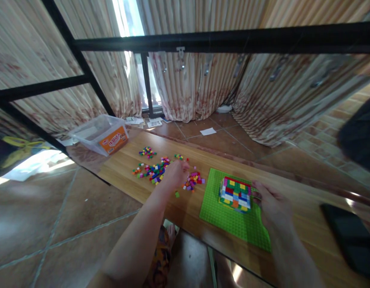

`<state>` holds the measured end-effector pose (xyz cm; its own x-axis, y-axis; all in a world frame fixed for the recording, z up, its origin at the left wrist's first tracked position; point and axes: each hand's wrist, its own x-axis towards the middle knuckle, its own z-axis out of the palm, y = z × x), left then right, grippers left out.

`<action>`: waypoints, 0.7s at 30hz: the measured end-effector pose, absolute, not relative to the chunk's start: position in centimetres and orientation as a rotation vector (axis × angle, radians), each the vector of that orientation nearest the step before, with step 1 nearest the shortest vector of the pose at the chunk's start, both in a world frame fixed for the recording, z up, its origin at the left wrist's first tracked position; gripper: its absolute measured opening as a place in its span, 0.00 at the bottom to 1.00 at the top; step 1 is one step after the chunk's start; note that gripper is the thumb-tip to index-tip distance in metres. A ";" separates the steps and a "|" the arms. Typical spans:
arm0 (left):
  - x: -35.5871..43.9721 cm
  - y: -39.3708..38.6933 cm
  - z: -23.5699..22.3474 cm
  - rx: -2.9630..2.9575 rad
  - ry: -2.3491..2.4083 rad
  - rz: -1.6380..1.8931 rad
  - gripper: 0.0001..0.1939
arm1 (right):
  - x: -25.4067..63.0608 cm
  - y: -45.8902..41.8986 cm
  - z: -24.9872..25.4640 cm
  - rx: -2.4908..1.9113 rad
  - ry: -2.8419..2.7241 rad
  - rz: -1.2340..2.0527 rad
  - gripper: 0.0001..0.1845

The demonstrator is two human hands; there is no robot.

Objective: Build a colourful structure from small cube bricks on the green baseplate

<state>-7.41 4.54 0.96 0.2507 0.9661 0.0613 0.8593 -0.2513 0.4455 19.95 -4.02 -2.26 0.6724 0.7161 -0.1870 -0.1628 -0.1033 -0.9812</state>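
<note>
My left hand (176,174) is over the loose toy bricks (156,172) on the wooden table, its fingers bent together near a purple and red heap (194,181). Whatever is between those fingertips is too small and blurred to make out. On a green studded baseplate (233,228) stands a small multicoloured brick building (235,195), with rows of red, white, blue, yellow and green. My right hand (273,202) is at the building's right side, fingers curled against its edge. Part of the baseplate's right side is hidden behind that hand.
A clear plastic box (102,134) with an orange label stands at the table's far left end. Toward the right end lies a dark phone-like slab (349,236). Beyond the wooden table (127,190) are black metal rails (203,43) and striped curtains (179,88).
</note>
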 end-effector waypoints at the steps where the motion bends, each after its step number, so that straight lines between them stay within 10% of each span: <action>1: -7.0 4.4 1.0 2.239 1.697 0.452 0.12 | 19.9 -4.0 -2.3 -1.502 -0.491 0.788 0.21; 21: -2.7 2.8 0.3 2.235 1.807 0.447 0.09 | 22.2 -3.9 -3.6 -1.550 -0.490 0.753 0.20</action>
<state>-2.68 2.76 0.26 0.1922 0.9773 0.0892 0.9063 -0.2116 0.3659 22.17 -3.86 -3.64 0.6934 0.6986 -0.1763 -0.1212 -0.1281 -0.9843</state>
